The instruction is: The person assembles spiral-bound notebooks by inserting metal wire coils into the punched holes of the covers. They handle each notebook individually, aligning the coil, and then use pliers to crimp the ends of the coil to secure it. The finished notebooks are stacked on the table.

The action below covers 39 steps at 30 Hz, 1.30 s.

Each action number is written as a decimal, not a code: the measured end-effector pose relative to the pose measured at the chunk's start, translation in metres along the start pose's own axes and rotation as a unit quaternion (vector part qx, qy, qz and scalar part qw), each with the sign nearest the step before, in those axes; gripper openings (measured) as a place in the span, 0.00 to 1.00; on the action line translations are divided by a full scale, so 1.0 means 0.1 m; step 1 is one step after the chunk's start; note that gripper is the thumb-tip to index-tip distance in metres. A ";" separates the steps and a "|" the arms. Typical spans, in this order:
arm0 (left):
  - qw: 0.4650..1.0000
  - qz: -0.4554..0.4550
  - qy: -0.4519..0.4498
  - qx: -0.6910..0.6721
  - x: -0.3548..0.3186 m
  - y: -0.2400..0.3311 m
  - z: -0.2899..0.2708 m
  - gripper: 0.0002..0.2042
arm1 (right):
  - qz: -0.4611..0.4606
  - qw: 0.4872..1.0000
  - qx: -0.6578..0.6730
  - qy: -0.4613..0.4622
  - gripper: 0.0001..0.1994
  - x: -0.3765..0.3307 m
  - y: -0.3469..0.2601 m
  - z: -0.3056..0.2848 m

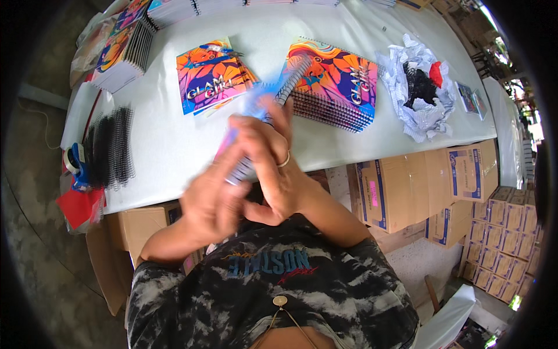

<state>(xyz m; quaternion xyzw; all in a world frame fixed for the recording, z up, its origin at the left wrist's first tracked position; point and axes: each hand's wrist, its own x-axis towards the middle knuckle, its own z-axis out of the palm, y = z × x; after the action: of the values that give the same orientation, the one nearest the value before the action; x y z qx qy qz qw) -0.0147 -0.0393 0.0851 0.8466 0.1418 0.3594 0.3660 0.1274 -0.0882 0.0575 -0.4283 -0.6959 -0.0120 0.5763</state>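
- Over my remote head view, two bare hands worked above a white-covered table (160,157), a spiral notebook (263,98) raised between them near its front edge, blurred and tilted.
- The right hand (270,154), a ring on one finger, had its fingers bent around the notebook, closed upon it.
- The left hand (215,189) was at the notebook's lower end; with the blur, I could not tell whether its fingers pinched or merely touched.
- A wire coil (292,79) slanted up beyond the fingers, crossing my sight of a bound notebook stack (334,72) at right.
- To the left of the hands, I saw a fanned pile (210,81) of bright orange, pink and blue covers, a small tool (216,53) on top, too small to make out clearly.
- Farther left lay a bundle of black coils (109,148), just beside a blue tape dispenser (78,166).
- At the table's right, crumpled white paper (390,96) surrounded a dark tangle (419,87) and a red scrap (436,74).
- Another notebook stack (123,55) stood at the far left corner.
- Below the table's right side, cardboard boxes (401,189) filled my view.
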 end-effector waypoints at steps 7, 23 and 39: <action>0.874 -0.306 0.073 -0.370 0.26 -0.40 0.06 0.07 | 0.379 0.907 0.137 -0.123 0.13 0.09 0.22 -0.35; 0.972 -0.066 -0.136 -0.182 0.69 -0.57 0.13 0.05 | 0.272 0.957 -0.099 0.009 0.12 0.08 0.03 -0.65; 0.967 -0.081 0.187 0.153 1.18 -1.42 1.31 0.11 | 0.262 0.855 -0.168 0.414 0.13 -0.86 1.50 -0.91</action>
<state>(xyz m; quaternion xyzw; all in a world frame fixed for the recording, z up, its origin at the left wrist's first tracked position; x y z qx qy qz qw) 0.1646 0.0503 -0.0204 0.7960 0.3291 0.4547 0.2267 0.2882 -0.0900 -0.0534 -0.6405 -0.2426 -0.1538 0.7122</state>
